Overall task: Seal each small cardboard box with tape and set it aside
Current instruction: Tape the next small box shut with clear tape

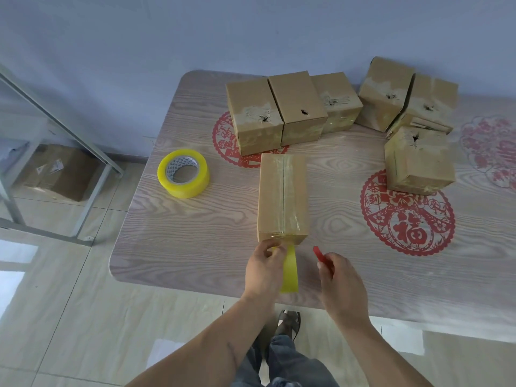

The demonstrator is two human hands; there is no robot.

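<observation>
The tall brown cardboard box (pixel 283 196) lies on its side near the front edge of the wood-grain desk (pixel 195 233), with clear tape already running along its top seam and over the near end. The left hand (pixel 265 270) has its fingers (pixel 275 248) pinched on the yellow roll of tape (pixel 289 272), held on edge just below the box's near face, the strip seemingly still joined to the box. The right hand (pixel 342 286) grips a small red plastic cutter (pixel 321 256), its tip aimed toward the strip but apart from it. The step in hand looks like cutting the tape free, and doing it well calls for keeping the strip taut with the left hand, slicing close to the box's lower edge, then pressing the loose tail flat. Slack tape would likely wrinkle or stick to itself. A second fat yellow tape roll (pixel 183 173) sits to the left; six taped brown boxes (pixel 290 107) stand at the back.
</observation>
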